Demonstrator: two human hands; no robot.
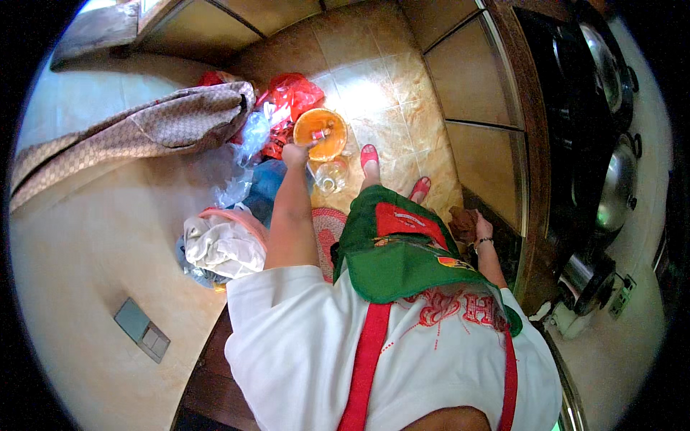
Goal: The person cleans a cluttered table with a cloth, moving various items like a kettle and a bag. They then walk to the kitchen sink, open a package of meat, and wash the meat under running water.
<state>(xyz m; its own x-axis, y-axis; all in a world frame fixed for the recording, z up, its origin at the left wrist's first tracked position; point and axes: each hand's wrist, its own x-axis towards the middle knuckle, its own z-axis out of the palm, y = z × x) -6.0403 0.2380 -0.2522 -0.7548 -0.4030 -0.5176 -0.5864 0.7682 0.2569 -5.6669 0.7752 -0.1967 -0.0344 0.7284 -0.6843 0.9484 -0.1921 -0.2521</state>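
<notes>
My left hand (295, 155) is stretched out to the near left rim of an orange round bucket (329, 153), with a finger reaching over the rim. Whether it grips anything is too small to tell. A small red and white item (320, 133) shows inside the bucket. Beside the bucket, towards me, is a clear plastic bottle or jar (331, 176). Low at my right side, my right hand (483, 226) holds a crumpled brown cloth (463, 223), next to the cabinet front. A green apron (399, 258) with red straps hangs over my white shirt.
Red plastic bags (294, 94) and clear bags (253, 137) lie left of the bucket. Nearer stands a container of white cloth (223, 245), beside a red and white mat (329, 234). A patterned cloth (178, 121) hangs at left. Pans (617, 183) sit on the stove at right.
</notes>
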